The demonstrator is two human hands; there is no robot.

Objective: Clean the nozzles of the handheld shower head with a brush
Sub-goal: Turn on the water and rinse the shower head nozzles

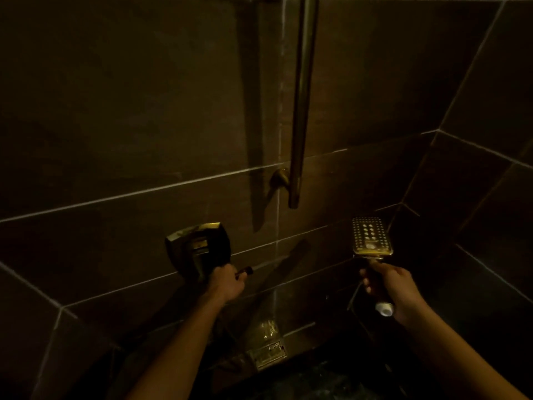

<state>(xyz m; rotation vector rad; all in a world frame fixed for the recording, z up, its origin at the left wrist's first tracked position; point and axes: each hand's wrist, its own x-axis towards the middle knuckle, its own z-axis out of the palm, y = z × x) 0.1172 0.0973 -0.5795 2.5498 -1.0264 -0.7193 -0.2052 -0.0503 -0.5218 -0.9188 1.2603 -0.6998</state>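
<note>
Right hand around shower head.

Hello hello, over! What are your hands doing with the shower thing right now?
Right hand gripping shower head handle, nozzles facing up. Left hand at wall faucet control, holding something small and dark, maybe the brush. No scrubbing yet. Nothing blocking.

Right hand closed around the handle of a gold shower head, nozzle face turned toward the camera, white handle end poking out below the palm. Left hand well apart to the left, gripping a dark brush just beside the wall valve. Vertical rail above and between both hands, floor drain below them.
</note>
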